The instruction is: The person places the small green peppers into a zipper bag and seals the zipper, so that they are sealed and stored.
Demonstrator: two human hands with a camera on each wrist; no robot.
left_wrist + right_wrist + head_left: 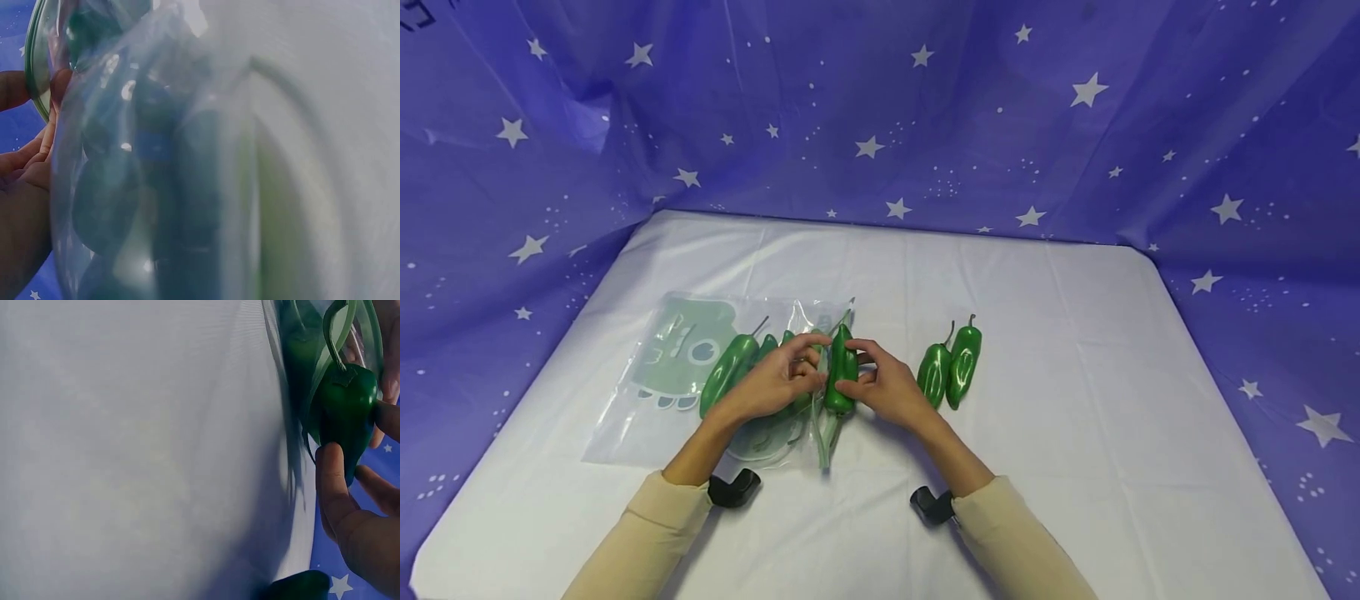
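Fingers of your right hand (pixel 887 387) are pinching a glossy, elongated green pepper (pixel 841 383), long axis running along the mouth of the clear, green-printed plastic bag (pixel 625 433); your left hand (pixel 781 379) is pinching the bag's edge.

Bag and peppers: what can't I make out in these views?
Head view: how many peppers are in the bag; the left hand covers some.
Left wrist view: the bagged peppers' outlines, blurred behind the near plastic.
Right wrist view: most of the bottom pepper; the lower edge cuts it off.
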